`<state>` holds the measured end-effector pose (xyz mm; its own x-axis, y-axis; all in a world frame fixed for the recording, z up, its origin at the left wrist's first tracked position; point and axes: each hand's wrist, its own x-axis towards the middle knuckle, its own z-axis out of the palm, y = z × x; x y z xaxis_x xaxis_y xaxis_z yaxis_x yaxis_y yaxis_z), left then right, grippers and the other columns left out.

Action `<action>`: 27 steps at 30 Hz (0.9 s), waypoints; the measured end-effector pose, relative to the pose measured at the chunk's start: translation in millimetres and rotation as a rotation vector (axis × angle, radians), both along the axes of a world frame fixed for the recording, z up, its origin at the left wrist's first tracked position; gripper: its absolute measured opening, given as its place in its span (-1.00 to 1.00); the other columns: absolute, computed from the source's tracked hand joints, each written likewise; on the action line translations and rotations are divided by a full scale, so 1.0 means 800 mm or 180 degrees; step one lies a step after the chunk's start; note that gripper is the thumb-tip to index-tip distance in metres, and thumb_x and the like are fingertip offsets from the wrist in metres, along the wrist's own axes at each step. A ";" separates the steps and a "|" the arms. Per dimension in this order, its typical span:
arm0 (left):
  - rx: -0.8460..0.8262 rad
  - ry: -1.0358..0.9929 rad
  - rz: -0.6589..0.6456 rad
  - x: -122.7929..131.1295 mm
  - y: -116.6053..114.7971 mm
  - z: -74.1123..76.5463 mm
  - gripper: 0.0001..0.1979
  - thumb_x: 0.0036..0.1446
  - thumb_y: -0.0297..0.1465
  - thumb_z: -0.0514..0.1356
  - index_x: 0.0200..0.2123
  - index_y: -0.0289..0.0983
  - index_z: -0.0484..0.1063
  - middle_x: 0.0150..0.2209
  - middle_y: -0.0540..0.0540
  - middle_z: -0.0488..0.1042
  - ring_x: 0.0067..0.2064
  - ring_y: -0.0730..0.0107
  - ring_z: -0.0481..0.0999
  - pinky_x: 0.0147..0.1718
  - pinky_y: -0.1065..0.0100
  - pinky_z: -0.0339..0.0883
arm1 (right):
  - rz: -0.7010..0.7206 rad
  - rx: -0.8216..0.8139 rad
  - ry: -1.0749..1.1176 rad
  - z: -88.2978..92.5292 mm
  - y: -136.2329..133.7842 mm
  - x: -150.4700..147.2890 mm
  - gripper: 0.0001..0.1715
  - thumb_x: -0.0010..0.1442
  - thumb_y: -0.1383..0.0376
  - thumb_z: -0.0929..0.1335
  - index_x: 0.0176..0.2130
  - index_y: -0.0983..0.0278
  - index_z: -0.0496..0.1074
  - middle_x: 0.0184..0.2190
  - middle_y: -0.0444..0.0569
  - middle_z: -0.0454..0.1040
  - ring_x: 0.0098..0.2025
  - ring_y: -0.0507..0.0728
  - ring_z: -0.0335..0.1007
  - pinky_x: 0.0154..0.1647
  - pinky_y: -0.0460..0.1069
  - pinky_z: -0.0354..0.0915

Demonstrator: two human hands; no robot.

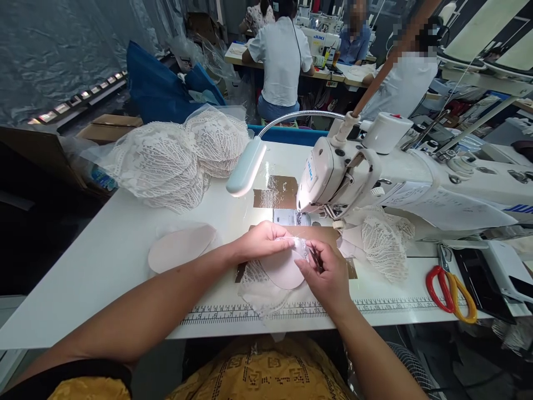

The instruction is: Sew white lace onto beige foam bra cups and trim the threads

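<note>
A white lace piece (266,294) with a smooth pale pad (283,270) on it lies in front of the sewing machine (328,172). My left hand (266,241) pinches its upper edge between thumb and fingers. Close beside it, my right hand (328,272) is closed around small dark thread snips (315,258), their tips at the lace edge near the left fingertips. The snips are partly hidden by the fingers. Just behind both hands is the machine's needle area.
Stacked lace cups (158,161) stand at the back left, with pale oval pads (182,247) nearer me. A lamp (247,166) hangs over the table. Another lace piece (385,241) lies right of my hands, near red-and-yellow scissors (452,291). A printed ruler (220,315) runs along the front edge. Other people sit beyond.
</note>
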<state>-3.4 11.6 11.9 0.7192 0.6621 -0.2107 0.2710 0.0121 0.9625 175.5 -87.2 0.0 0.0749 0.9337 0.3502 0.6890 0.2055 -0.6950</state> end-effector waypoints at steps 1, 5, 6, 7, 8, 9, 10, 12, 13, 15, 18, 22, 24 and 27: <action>0.0032 0.0031 -0.0008 0.000 0.000 0.000 -0.62 0.13 -0.11 0.19 -0.36 -0.37 0.51 -0.47 -0.05 0.45 -0.44 0.48 0.38 -0.49 0.49 0.22 | -0.0069 -0.0103 0.0029 0.000 0.002 0.000 -0.68 0.15 0.13 0.37 -0.14 0.24 0.42 -0.42 -0.12 0.54 -0.46 0.06 0.42 -0.44 -0.08 0.34; 0.0376 0.0037 -0.0191 0.002 -0.003 0.000 -0.63 0.16 -0.15 0.17 -0.30 -0.37 0.53 -0.37 -0.11 0.52 -0.33 0.38 0.46 -0.40 0.46 0.27 | -0.0169 -0.0317 0.0108 0.002 0.008 -0.005 -0.67 0.16 0.11 0.35 -0.13 0.24 0.46 -0.30 -0.06 0.57 -0.32 0.11 0.46 -0.31 -0.05 0.34; 0.0523 0.0047 -0.0262 0.003 -0.004 -0.001 -0.64 0.17 -0.16 0.15 -0.31 -0.38 0.54 -0.38 -0.10 0.52 -0.34 0.39 0.46 -0.40 0.46 0.26 | -0.0149 -0.0376 0.0144 0.004 0.010 -0.006 -0.67 0.16 0.10 0.35 -0.15 0.23 0.47 -0.29 -0.06 0.57 -0.32 0.11 0.45 -0.32 -0.05 0.33; 0.0680 0.0068 -0.0331 0.003 -0.005 -0.001 -0.64 0.19 -0.18 0.14 -0.33 -0.37 0.54 -0.40 -0.09 0.51 -0.36 0.40 0.45 -0.42 0.47 0.25 | -0.0129 -0.0435 0.0188 0.005 0.011 -0.007 -0.70 0.17 0.09 0.34 -0.19 0.23 0.48 -0.33 -0.08 0.56 -0.36 0.10 0.44 -0.35 -0.06 0.31; 0.0827 0.0096 -0.0392 0.004 -0.006 -0.001 -0.65 0.19 -0.19 0.14 -0.36 -0.37 0.54 -0.42 -0.08 0.51 -0.37 0.42 0.45 -0.43 0.48 0.24 | -0.0110 -0.0489 0.0232 0.007 0.011 -0.008 -0.72 0.18 0.09 0.32 -0.26 0.23 0.48 -0.40 -0.10 0.54 -0.41 0.08 0.40 -0.40 -0.07 0.28; 0.0943 0.0121 -0.0450 0.004 -0.007 0.000 -0.66 0.20 -0.21 0.13 -0.37 -0.37 0.53 -0.44 -0.07 0.50 -0.39 0.43 0.44 -0.43 0.48 0.24 | -0.0104 -0.0518 0.0269 0.008 0.012 -0.008 -0.73 0.20 0.10 0.31 -0.33 0.23 0.46 -0.46 -0.13 0.51 -0.46 0.06 0.36 -0.45 -0.09 0.24; 0.1020 0.0147 -0.0486 0.004 -0.007 0.001 -0.68 0.20 -0.23 0.13 -0.38 -0.36 0.53 -0.44 -0.06 0.50 -0.39 0.44 0.44 -0.43 0.49 0.24 | -0.0117 -0.0526 0.0301 0.010 0.012 -0.008 -0.73 0.21 0.12 0.29 -0.39 0.23 0.44 -0.51 -0.15 0.47 -0.49 0.04 0.32 -0.48 -0.10 0.21; 0.1058 0.0202 -0.0477 0.004 -0.009 0.003 -0.72 0.20 -0.26 0.13 -0.37 -0.33 0.54 -0.43 -0.04 0.52 -0.39 0.45 0.45 -0.43 0.50 0.24 | -0.0180 -0.0525 0.0349 0.011 0.012 -0.007 -0.73 0.24 0.15 0.26 -0.41 0.23 0.39 -0.52 -0.16 0.44 -0.49 0.03 0.29 -0.48 -0.10 0.17; 0.1054 0.0242 -0.0451 0.004 -0.009 0.004 -0.73 0.20 -0.27 0.13 -0.36 -0.32 0.54 -0.43 -0.03 0.53 -0.38 0.45 0.46 -0.43 0.51 0.24 | -0.0196 -0.0539 0.0350 0.011 0.012 -0.006 -0.74 0.24 0.16 0.25 -0.41 0.23 0.37 -0.51 -0.16 0.44 -0.48 0.03 0.29 -0.46 -0.10 0.16; 0.1105 0.0331 -0.0384 0.004 -0.009 0.005 -0.75 0.19 -0.28 0.13 -0.33 -0.30 0.56 -0.40 -0.03 0.55 -0.37 0.44 0.48 -0.43 0.51 0.25 | -0.0179 -0.0642 0.0341 0.011 0.011 -0.004 -0.74 0.25 0.16 0.23 -0.42 0.23 0.31 -0.52 -0.16 0.40 -0.48 0.03 0.26 -0.47 -0.09 0.12; 0.1533 0.0506 -0.0244 0.003 -0.008 0.002 -0.77 0.17 -0.33 0.12 -0.28 -0.27 0.57 -0.36 -0.03 0.58 -0.33 0.41 0.51 -0.36 0.48 0.28 | 0.0266 -0.0990 0.0594 0.013 0.008 -0.002 -0.70 0.26 0.13 0.22 -0.44 0.22 0.23 -0.57 -0.20 0.27 -0.51 0.02 0.16 -0.50 -0.09 0.06; 0.1934 0.0724 -0.0159 0.002 -0.005 -0.003 -0.76 0.16 -0.35 0.10 -0.27 -0.28 0.56 -0.37 -0.04 0.58 -0.35 0.39 0.51 -0.32 0.45 0.31 | 0.1670 -0.1538 0.1398 0.021 -0.004 0.003 -0.66 0.27 0.09 0.23 -0.45 0.22 0.17 -0.56 -0.21 0.17 -0.52 -0.01 0.07 -0.50 -0.10 0.04; 0.1928 0.0754 -0.0164 0.001 -0.004 -0.005 -0.75 0.17 -0.33 0.10 -0.27 -0.28 0.56 -0.36 -0.04 0.59 -0.34 0.38 0.51 -0.32 0.45 0.31 | 0.2340 -0.1808 0.1883 0.026 -0.013 0.006 -0.67 0.26 0.09 0.25 -0.44 0.23 0.18 -0.56 -0.22 0.17 -0.54 -0.03 0.05 -0.52 -0.11 0.04; 0.1894 0.0771 -0.0119 0.001 -0.001 -0.005 -0.74 0.18 -0.31 0.10 -0.27 -0.28 0.57 -0.34 -0.06 0.59 -0.32 0.37 0.52 -0.31 0.45 0.31 | 0.2921 -0.1783 0.2274 0.032 -0.025 0.008 -0.67 0.24 0.10 0.29 -0.44 0.25 0.25 -0.55 -0.19 0.23 -0.54 -0.03 0.09 -0.52 -0.11 0.07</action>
